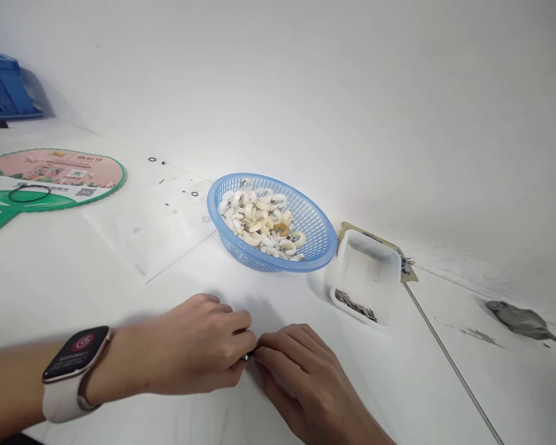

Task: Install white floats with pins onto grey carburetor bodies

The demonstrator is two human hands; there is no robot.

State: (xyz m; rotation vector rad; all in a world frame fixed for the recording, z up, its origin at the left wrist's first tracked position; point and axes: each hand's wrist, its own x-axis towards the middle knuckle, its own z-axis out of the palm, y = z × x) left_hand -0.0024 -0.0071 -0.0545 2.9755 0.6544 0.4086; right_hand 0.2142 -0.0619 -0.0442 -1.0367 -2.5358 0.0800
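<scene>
My left hand, wearing a watch on its wrist, is closed in a pinch low over the white table. A small shiny metal piece with a dark part shows at its fingertips; its kind is mostly hidden. Touching it from the other side, my right hand has its fingers pressed together on the same piece. Just beyond both hands stands a blue plastic basket, tilted in view, with many white and cream rings bearing metal bits. One ring among them is amber-brown.
Right of the basket, a translucent white tray holds thin metal pieces. A clipboard lies partly beneath it. A metal rod runs toward the front. Left are a green-edged fan, a clear plastic sheet and a blue crate.
</scene>
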